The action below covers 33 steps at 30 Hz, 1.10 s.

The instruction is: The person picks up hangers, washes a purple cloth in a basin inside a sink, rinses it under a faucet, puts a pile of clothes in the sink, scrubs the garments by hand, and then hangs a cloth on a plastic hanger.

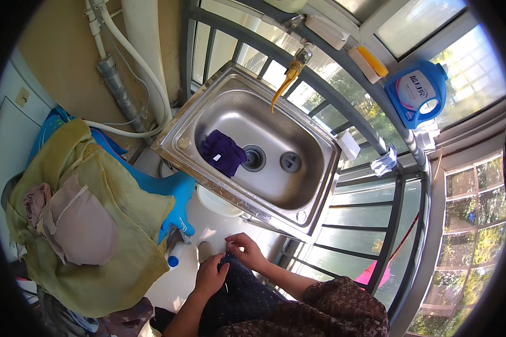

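My left hand [211, 271] is low in the picture over dark dotted trousers [244, 290], its fingers curled near the fabric; whether it grips anything is unclear. Close beside it, my right hand [245, 249] has its thumb and fingers bent close together at the upper edge of the same dark cloth. Beyond both hands is a stainless steel sink [274, 193]. A folded purple cloth [223, 153] with a small white tag lies in the basin, left of the drain [253, 158]. A round metal drain strainer [291, 161] sits to the drain's right. The tap [304, 54] has a yellowish strip hanging from it.
At left, an olive cloth [130, 206] and a beige bra [84, 227] lie over a blue item [156, 181]. A blue detergent jug [415, 92] and a soap holder with a yellow brush or bar [371, 61] stand by the window railing. A blue-capped bottle [176, 254] is on the floor.
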{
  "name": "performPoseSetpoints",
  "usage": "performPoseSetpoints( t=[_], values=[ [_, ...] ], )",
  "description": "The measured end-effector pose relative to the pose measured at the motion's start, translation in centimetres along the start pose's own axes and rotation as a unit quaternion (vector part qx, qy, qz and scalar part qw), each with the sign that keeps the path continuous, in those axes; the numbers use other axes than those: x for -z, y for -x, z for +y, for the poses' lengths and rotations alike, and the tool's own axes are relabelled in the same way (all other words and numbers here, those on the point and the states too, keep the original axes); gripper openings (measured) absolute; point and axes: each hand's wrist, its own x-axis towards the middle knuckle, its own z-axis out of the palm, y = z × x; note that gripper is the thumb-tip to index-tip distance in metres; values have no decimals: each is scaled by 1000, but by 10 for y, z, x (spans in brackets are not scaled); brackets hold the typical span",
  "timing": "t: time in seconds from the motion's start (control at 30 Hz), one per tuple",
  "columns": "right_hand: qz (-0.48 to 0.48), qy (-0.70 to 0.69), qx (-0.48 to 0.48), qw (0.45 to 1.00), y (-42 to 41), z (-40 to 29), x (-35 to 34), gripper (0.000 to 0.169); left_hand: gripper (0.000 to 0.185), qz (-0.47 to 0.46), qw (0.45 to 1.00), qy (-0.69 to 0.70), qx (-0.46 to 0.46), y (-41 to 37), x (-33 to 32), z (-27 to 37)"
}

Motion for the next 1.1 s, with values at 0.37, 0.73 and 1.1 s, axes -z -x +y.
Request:
performPoseSetpoints(
  t=[0.37, 0.73, 1.1],
  values=[
    [202, 59, 37, 977, -53, -8, 162, 21, 33, 5, 991, -47, -124, -32, 36, 76],
    [211, 397, -173, 876, -221, 118, 247, 33, 33, 0, 999, -37, 20, -74, 31, 89],
    [109, 548, -32, 828, -246, 103, 228, 26, 32, 33, 997, -24, 70, -94, 23, 91]
  ],
)
